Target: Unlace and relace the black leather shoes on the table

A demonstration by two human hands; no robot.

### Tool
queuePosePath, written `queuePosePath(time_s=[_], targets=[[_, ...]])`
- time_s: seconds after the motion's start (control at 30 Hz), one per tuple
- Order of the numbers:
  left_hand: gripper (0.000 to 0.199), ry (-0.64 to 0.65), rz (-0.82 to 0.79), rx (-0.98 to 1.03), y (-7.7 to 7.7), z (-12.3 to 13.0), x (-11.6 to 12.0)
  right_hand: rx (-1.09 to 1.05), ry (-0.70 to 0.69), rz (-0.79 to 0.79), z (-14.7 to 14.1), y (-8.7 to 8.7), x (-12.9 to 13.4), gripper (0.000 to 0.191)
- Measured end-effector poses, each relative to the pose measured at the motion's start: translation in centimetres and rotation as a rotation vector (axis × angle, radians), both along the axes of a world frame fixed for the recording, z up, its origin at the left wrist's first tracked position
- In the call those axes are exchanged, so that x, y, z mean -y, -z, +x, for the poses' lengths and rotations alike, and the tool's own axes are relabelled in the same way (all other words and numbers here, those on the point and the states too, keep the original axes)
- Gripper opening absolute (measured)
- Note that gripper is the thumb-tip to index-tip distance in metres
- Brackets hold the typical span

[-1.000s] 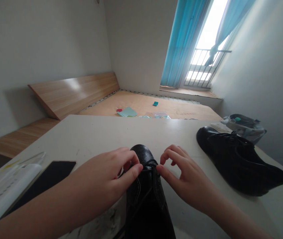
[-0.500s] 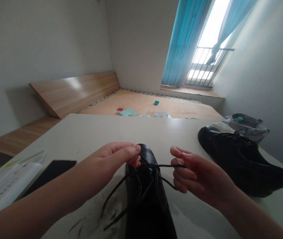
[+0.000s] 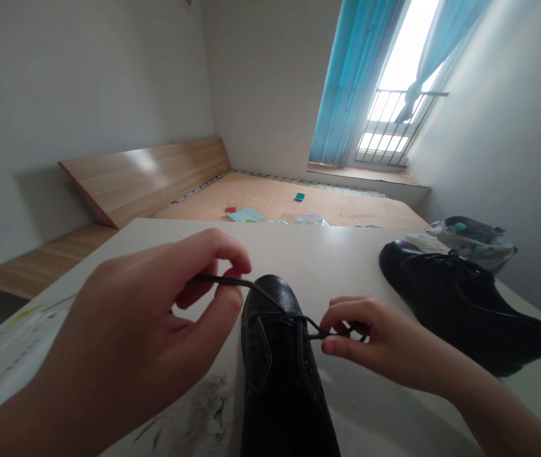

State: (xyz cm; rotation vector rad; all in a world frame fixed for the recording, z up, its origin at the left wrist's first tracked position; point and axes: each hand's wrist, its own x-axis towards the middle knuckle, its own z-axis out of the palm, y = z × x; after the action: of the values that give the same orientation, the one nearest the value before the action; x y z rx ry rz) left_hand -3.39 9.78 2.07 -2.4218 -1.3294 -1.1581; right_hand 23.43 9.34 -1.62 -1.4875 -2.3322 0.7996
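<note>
From the head camera, the left hand (image 3: 141, 317) sits at about 9 o'clock from the middle of the view, with thumb and fingertips pinched together on one end of a black lace (image 3: 225, 280). The right hand (image 3: 370, 336) is at about 4 o'clock, its thumb and forefinger clamped on the lace's other end. The two hands are well apart, with a black leather lace-up shoe (image 3: 280, 362) between them.

The shoe lies on the white tabletop (image 3: 337, 266) at about 6 o'clock, toe pointing towards 12 o'clock and its rear running out of the bottom of the frame. The lace crosses at its top eyelets and runs taut to each hand. Dark smudges (image 3: 208, 406) mark the tabletop just beside the shoe at about 7 o'clock.

A second black shoe (image 3: 460, 304) lies on its side at about 3 o'clock, and a grey bag (image 3: 474, 238) sits behind it. A white pad (image 3: 8, 362) lies at about 8 o'clock, partly behind the left forearm.

Beyond the tabletop, at 12 o'clock, a bare plywood bed base (image 3: 337, 206) holds a pale blue booklet (image 3: 245, 215), a teal tag (image 3: 299, 197) and a clear plastic bag (image 3: 311, 219). Blue curtains (image 3: 346, 82) frame a barred window (image 3: 389, 127) at about 1 o'clock.
</note>
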Motion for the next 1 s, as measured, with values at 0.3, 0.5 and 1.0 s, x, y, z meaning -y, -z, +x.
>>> queuePosePath(time_s=[0.3, 0.5, 1.0], targets=[[0.047, 0.167, -0.638, 0.125, -1.2, 1.2, 0.4, -0.208, 0.142, 0.234, 0.6, 0.8, -1.4, 0.028], [0.045, 0.234, -0.826, 0.242, 0.0, 0.4, 1.1, -0.412, 0.208, 0.026, 0.8, 0.9, -1.4, 0.03], [0.008, 0.56, -0.886, 0.087, -0.9, 1.1, 1.5, -0.784, -0.011, -0.214, 0.5, 0.5, -0.7, 0.035]])
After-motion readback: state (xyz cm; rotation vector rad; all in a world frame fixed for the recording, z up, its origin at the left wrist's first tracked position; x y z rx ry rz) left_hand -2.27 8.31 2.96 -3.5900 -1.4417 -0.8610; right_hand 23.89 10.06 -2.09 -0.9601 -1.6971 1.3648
